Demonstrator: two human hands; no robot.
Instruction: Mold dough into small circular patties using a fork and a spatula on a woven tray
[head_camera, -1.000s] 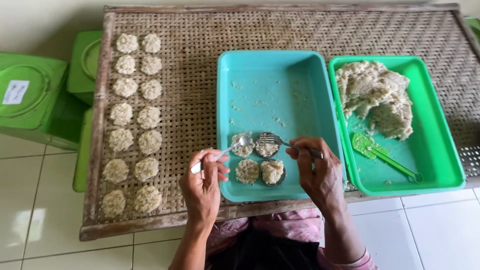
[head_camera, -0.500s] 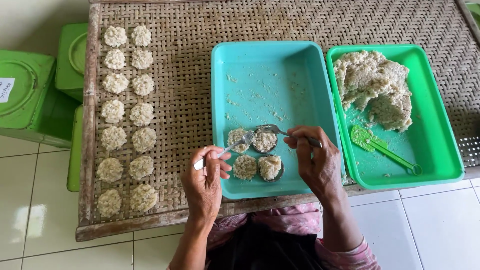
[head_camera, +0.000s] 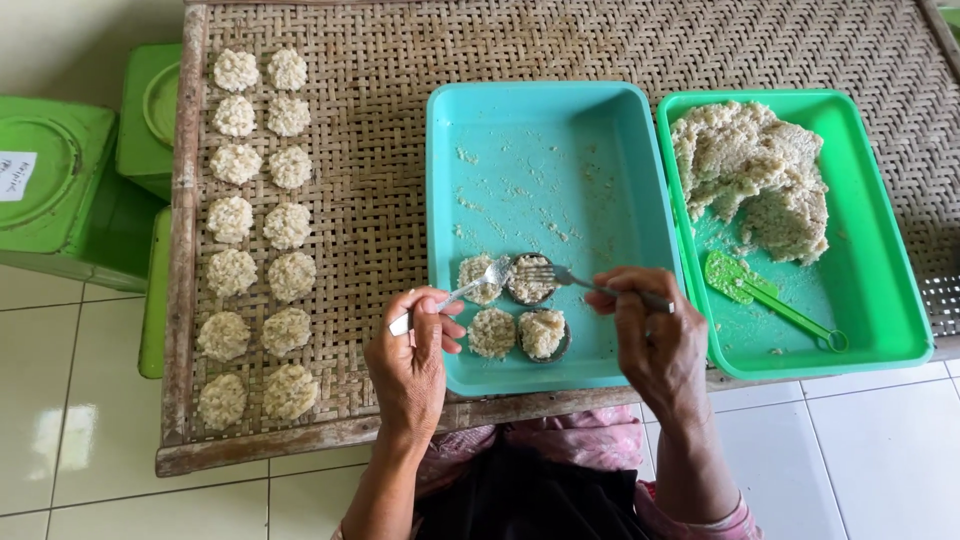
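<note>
My left hand (head_camera: 415, 350) holds a metal spoon (head_camera: 460, 292) whose bowl rests on a rice patty in the teal tray (head_camera: 545, 140). My right hand (head_camera: 650, 335) grips a fork (head_camera: 560, 275), tines pressing on rice in a small round mould (head_camera: 530, 280). Two more filled moulds (head_camera: 518, 333) sit just in front, near the tray's front wall. The rest of the teal tray holds only scattered grains.
A green tray (head_camera: 880, 280) on the right holds a heap of cooked rice (head_camera: 755, 175) and a green plastic scoop (head_camera: 765, 298). Two rows of several round rice patties (head_camera: 258, 225) lie on the woven bamboo mat (head_camera: 380, 150). Green tins (head_camera: 60, 180) stand on the tiled floor at left.
The spoon and fork have shifted slightly over the two rear moulds; both hands stay in the same place. The view has drifted a little.
</note>
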